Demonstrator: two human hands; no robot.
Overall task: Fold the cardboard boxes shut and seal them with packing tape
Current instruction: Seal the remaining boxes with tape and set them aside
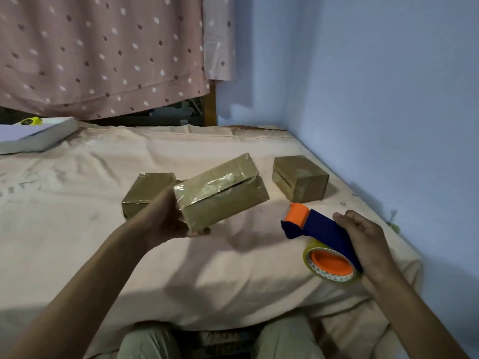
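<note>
Left hand point(169, 218): gripped the near-left end of the held box from below, thumb side against the end face, fingertips curled under the bottom edge; arm reached in from the lower left.
Held box point(220, 193): brown cardboard, raised above the bed and tilted, far end higher; top flaps folded down with glossy clear tape along the seam and over the near-left end; a dark gap showed along part of the seam.
Right hand point(368, 244): wrapped round the handle of the tape dispenser, fingers curled over it, well to the right of the held box.
Tape dispenser point(321, 234): dark blue body with an orange head pointing left toward the held box; held above the bed's right side, apart from every box.
Tape roll point(331, 266): clear packing tape on an orange hub, mounted at the lower end of the dispenser.
Left box point(147, 193): brown cardboard, taped, resting on the bed just behind the left hand, partly hidden by hand and held box.
Right box point(300, 177): brown cardboard, closed, resting on the bed near the wall, well apart from the others.
Bed point(207, 268): covered with a pale peach sheet, creased.
White flat box point(33, 137): at the bed's far-left edge.
Curtain point(103, 53): pink with dots, hanging behind the bed.
Wall point(375, 86): pale blue, along the right.
</note>
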